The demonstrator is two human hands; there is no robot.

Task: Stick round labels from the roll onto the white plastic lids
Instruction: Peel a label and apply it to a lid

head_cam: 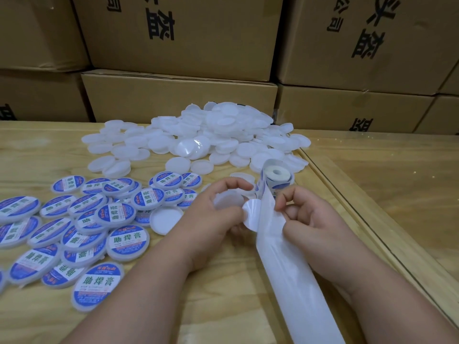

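Head view: two hands over a wooden table (223, 281). Left hand (218, 214) curls round one blank white lid (227, 201) and pinches one round label (250, 214), white back toward the camera, at the edge of the liner. Right hand (310, 219) pinches the white liner strip (283, 264) between thumb and forefinger; the strip runs down between both forearms and off the bottom of the frame. One label roll (275, 177) stands just beyond the hands, strip feeding from it.

Blank lids: one heap (213, 135) at the back centre, too many and too overlapped to count. Labelled lids (74, 224): a loose spread at the left, roughly two dozen showing, overlapping, some cut off by the left frame edge. One unlabelled lid (165, 219) lies hollow side up among them, near the left hand.

Cardboard boxes (178, 95) are stacked along the table's far edge, the heap right against them. A raised wooden rim (360, 214) runs diagonally at the right, close by the right hand. Bare wood shows at near centre under the forearms and beyond the rim at the right.
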